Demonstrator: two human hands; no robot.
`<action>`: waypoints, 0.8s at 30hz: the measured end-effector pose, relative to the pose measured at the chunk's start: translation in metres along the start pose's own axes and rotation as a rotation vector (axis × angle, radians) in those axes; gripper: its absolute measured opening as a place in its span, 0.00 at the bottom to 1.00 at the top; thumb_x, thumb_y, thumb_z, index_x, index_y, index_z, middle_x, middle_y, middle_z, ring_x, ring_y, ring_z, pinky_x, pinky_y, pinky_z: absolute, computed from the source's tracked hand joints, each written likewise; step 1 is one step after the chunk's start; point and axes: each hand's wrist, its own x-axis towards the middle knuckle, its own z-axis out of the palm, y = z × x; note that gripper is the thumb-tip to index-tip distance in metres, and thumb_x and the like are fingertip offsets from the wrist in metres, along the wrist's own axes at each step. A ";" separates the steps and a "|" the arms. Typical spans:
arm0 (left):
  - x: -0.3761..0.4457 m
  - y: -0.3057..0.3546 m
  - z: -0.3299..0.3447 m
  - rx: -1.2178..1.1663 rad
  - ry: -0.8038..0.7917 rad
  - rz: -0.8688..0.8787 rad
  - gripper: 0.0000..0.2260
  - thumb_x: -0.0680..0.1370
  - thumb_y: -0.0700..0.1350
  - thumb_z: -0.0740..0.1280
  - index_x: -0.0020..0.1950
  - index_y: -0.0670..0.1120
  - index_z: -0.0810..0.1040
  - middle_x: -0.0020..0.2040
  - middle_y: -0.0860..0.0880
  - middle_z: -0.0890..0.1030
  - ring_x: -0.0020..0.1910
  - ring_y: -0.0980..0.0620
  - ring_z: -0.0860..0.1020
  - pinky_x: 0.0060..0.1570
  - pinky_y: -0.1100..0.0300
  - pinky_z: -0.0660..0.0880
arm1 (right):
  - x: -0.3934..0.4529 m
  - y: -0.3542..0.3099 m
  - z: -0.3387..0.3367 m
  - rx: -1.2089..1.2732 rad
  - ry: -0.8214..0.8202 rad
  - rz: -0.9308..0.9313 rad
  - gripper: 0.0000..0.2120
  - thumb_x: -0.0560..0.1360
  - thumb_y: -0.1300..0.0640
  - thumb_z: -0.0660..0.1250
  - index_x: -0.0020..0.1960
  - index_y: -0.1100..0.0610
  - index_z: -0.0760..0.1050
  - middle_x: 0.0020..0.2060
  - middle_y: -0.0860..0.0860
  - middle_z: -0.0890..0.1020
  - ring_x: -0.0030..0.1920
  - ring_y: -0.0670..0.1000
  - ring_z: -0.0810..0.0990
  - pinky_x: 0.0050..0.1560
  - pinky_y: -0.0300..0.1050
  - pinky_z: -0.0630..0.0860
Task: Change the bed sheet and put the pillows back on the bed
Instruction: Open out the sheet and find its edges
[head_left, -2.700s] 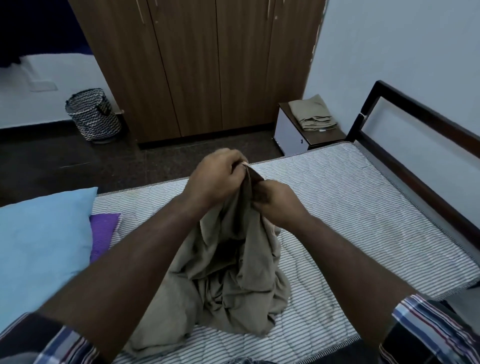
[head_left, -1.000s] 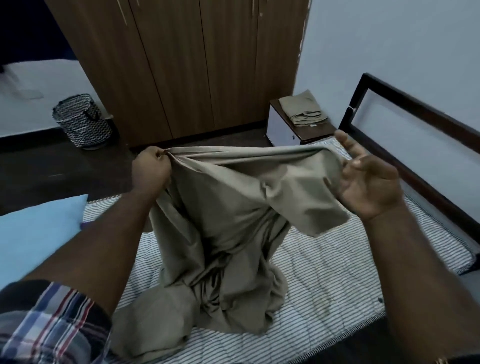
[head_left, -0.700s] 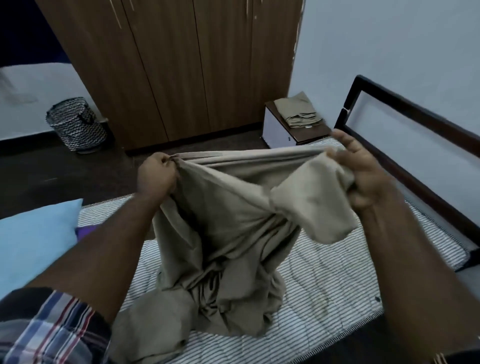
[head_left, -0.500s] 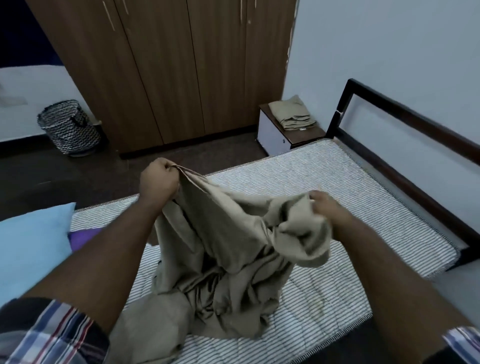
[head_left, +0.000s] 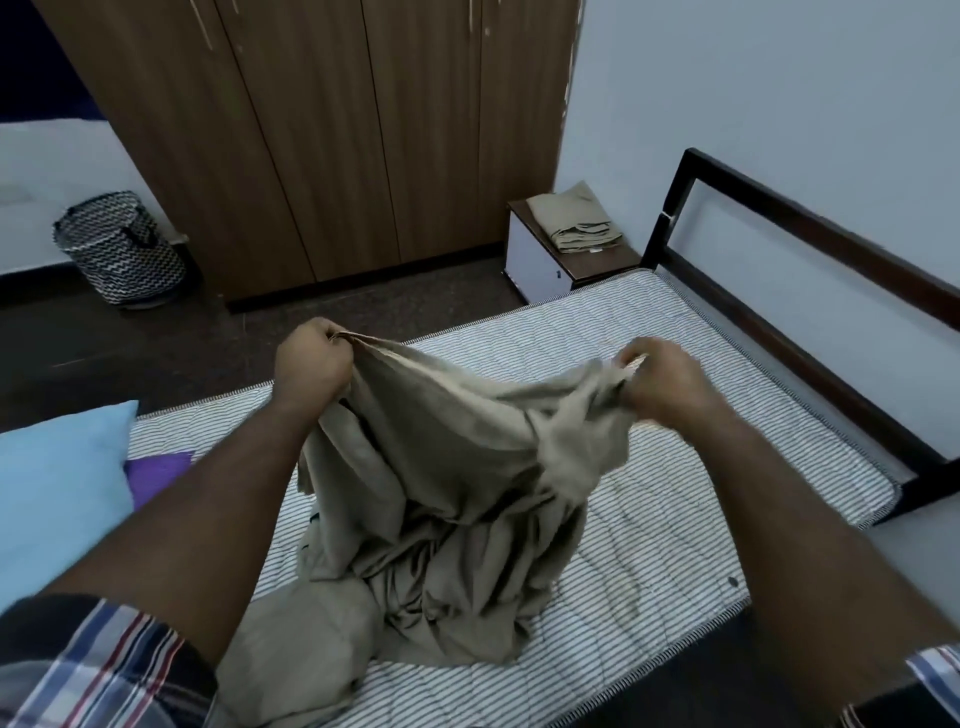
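Note:
A crumpled beige bed sheet (head_left: 447, 499) hangs between my hands above the striped bare mattress (head_left: 675, 499), its lower folds piled on the mattress. My left hand (head_left: 311, 364) grips the sheet's edge at the upper left. My right hand (head_left: 662, 382) grips a bunched part of the edge at the upper right. A light blue pillow (head_left: 57, 493) lies at the left end of the bed, with a purple one (head_left: 156, 475) peeking out beside it.
A dark bed frame rail (head_left: 810, 306) runs along the white wall on the right. Beyond the bed's far corner a small bedside cabinet (head_left: 540, 260) carries folded beige cloth (head_left: 576, 223). A wooden wardrobe (head_left: 337, 130) and a zigzag laundry basket (head_left: 122, 249) stand across the dark floor.
My hands went from close together to wide apart, spreading the sheet's edge. My right hand let go, dropped, regripped the edge and has now lifted it to the right again.

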 end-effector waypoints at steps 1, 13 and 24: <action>0.000 -0.001 -0.001 0.004 0.009 0.012 0.10 0.78 0.42 0.61 0.52 0.46 0.81 0.49 0.46 0.83 0.52 0.44 0.79 0.49 0.56 0.72 | 0.007 -0.002 -0.013 -0.099 0.263 -0.064 0.10 0.71 0.65 0.70 0.49 0.53 0.77 0.42 0.55 0.80 0.45 0.58 0.80 0.42 0.49 0.76; -0.003 -0.003 -0.005 0.045 0.021 0.133 0.10 0.78 0.42 0.62 0.55 0.46 0.82 0.49 0.46 0.84 0.51 0.42 0.81 0.48 0.53 0.75 | 0.026 -0.011 -0.075 -0.035 0.403 -0.058 0.09 0.67 0.58 0.70 0.46 0.50 0.79 0.41 0.51 0.85 0.42 0.57 0.85 0.48 0.57 0.83; -0.007 0.012 -0.002 -0.012 -0.013 0.176 0.09 0.77 0.42 0.62 0.50 0.49 0.80 0.45 0.47 0.83 0.48 0.44 0.81 0.48 0.53 0.77 | 0.027 -0.007 -0.073 -0.495 0.145 -0.078 0.07 0.71 0.60 0.67 0.47 0.49 0.78 0.48 0.51 0.84 0.46 0.54 0.80 0.44 0.44 0.75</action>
